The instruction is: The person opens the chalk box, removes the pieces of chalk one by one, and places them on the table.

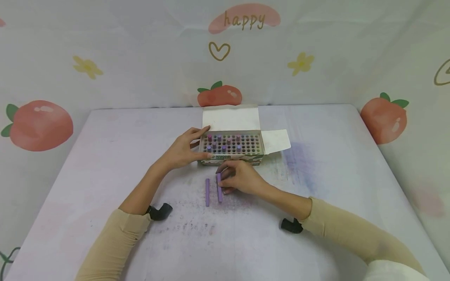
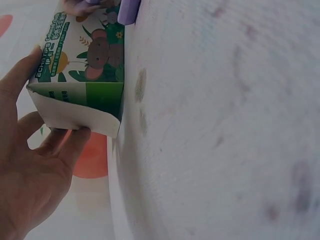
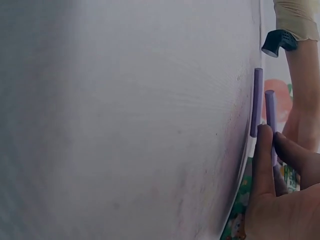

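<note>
Pinches a purple chalk (image 1: 220, 196) between thumb and fingers of the right hand (image 1: 243, 178), above the table (image 1: 334, 164) and just in front of the open box (image 1: 258, 159). Grips the box's left end with the left hand (image 1: 183, 150). Has a second chalk (image 1: 207, 193) lying just left of the first, more chalks (image 1: 238, 138) upright in the box's holes.

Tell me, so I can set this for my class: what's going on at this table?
A person is handling purple sticks beside an open box. The right hand pinches one purple stick just in front of the box, while the left hand holds the box's left end. A second purple stick lies on the table nearby. Several pink and purple sticks stand in the box's holes; many holes have none.
</note>
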A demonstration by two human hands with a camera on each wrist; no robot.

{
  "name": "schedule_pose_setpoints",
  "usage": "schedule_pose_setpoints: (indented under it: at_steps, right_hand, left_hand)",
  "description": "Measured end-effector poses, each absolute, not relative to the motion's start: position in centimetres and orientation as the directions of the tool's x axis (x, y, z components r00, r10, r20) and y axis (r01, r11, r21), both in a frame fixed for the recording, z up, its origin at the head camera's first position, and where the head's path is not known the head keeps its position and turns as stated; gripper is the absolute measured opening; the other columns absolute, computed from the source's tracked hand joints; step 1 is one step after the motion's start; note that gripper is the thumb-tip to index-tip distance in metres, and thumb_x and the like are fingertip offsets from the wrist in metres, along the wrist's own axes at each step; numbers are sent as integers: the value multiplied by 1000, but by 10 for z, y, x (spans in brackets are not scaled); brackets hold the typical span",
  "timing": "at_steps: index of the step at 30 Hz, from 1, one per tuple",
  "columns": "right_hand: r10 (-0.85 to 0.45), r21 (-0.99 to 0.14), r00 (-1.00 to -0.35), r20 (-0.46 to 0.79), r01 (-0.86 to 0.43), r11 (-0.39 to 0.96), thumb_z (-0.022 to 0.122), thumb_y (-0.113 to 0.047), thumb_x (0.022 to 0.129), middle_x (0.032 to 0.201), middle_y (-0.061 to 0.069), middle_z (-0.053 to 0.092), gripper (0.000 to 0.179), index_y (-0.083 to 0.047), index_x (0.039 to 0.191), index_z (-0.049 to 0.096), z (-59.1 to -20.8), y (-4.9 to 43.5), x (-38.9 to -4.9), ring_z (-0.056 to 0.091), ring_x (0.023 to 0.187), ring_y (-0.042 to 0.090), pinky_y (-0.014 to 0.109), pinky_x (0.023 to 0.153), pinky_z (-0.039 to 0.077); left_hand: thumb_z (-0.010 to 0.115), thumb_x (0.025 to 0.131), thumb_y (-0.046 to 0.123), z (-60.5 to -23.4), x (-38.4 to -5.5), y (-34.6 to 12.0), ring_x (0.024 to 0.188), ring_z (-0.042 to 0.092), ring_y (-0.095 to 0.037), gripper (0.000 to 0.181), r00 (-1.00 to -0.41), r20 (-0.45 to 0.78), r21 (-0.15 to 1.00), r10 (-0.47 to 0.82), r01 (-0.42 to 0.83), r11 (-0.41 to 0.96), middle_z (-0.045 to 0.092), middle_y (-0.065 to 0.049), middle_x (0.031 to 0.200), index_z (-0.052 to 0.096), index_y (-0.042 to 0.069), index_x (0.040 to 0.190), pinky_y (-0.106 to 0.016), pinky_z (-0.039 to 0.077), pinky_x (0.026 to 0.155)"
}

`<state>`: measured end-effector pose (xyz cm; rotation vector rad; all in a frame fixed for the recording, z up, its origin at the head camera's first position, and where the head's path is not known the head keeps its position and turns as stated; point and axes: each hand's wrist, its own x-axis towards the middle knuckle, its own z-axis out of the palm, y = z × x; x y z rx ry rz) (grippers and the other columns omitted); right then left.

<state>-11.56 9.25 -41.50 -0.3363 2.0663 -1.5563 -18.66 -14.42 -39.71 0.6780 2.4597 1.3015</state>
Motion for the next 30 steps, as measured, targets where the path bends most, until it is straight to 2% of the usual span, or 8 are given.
schedule_pose_setpoints:
  at_steps: [4,18,26,30]
  right_hand:
    - [-481,-936,-827,-289,139,324,76,1,85,86,10,72,29,-2,112,66,-417,91,-116,72,67,25,35,63,64]
    - [-489,-922,-822,-292,106,371,77,-3,85,77,7,72,24,-1,107,69,-418,89,-116,72,65,22,32,62,64]
    - [-496,-924,-815,-301,120,363,76,-1,86,78,9,72,24,0,109,69,-416,89,-116,72,67,23,33,63,64]
    - [-521,-929,-809,-270,76,363,76,-4,87,80,8,73,26,-4,112,68,-414,92,-117,72,69,22,33,63,64]
  left_hand:
    - [82,84,25,-398,-188,-144,137,40,-32,90,-851,-18,830,525,280,483,43,-15,136,31,20,157,-45,40,114]
    - [83,83,24,-399,-188,-146,135,41,-32,89,-848,1,823,531,302,480,44,-14,135,33,20,157,-46,42,113]
    - [83,83,24,-398,-189,-145,135,42,-32,90,-852,-19,826,523,282,489,43,-14,135,32,20,157,-45,41,114]
    - [83,83,24,-397,-188,-145,135,42,-32,90,-849,-16,828,528,285,483,43,-14,136,32,20,157,-45,41,114]
